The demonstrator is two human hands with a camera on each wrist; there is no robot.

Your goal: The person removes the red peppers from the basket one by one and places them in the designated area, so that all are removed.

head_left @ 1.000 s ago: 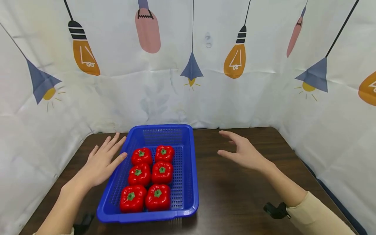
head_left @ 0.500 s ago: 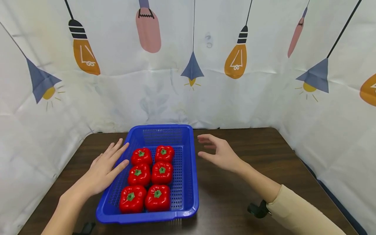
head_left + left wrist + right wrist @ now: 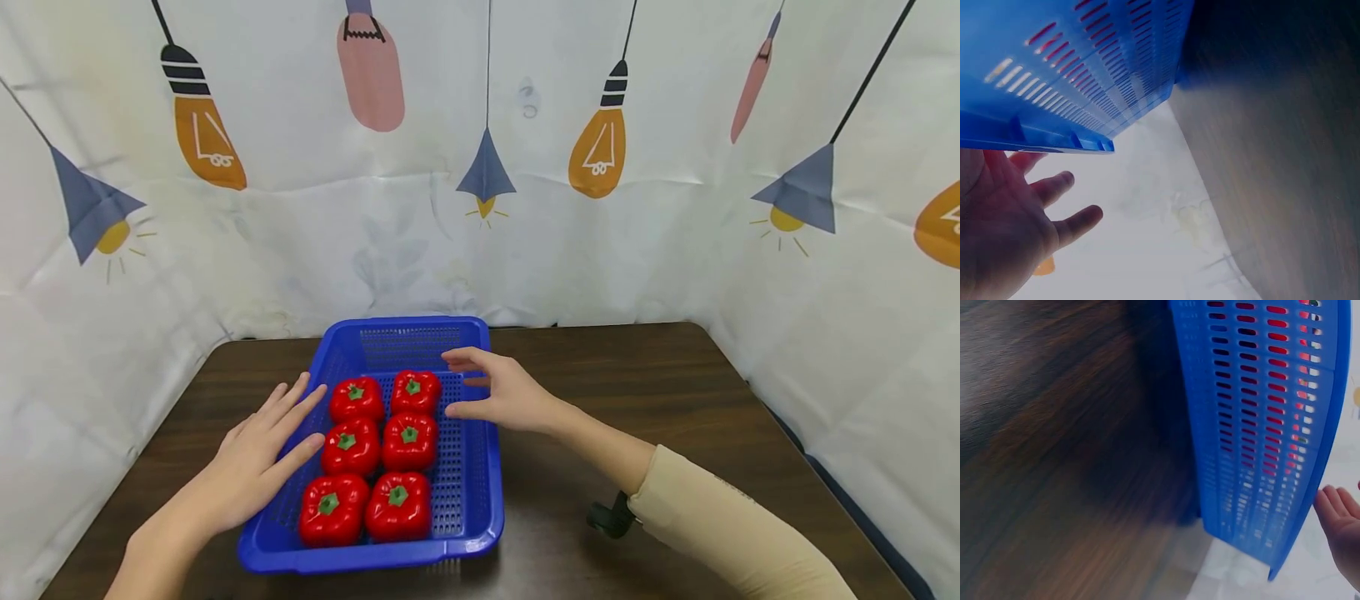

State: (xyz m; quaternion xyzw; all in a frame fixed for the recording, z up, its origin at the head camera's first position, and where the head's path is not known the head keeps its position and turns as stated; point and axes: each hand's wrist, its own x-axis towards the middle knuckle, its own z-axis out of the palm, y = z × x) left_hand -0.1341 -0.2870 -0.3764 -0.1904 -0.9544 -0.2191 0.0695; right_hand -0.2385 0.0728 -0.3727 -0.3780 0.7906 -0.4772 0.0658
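A blue plastic basket (image 3: 468, 500) with slotted walls holds several shiny red bell peppers (image 3: 409, 442) with green stems, set in two columns toward its left side. My left hand (image 3: 251, 462) is spread flat over the basket's left rim, its fingertips right at the edge and nothing in its grasp. Over the right rim reaches my right hand (image 3: 502, 392), fingers loosely bent and thumb apart, just right of the farthest right bell pepper (image 3: 416, 392). In the right wrist view the right hand (image 3: 1341, 525) shows beside the rim, holding nothing.
The basket stands on a dark brown wood-grain table (image 3: 600, 375). A white curtain (image 3: 420, 250) printed with lamps and bulbs surrounds the table at the back and sides. A black strap piece (image 3: 611, 517) hangs at the right sleeve.
My right hand has moved left from over the table to above the basket's right side. The left hand has shifted slightly down and stays by the left rim. The bell peppers keep their places.
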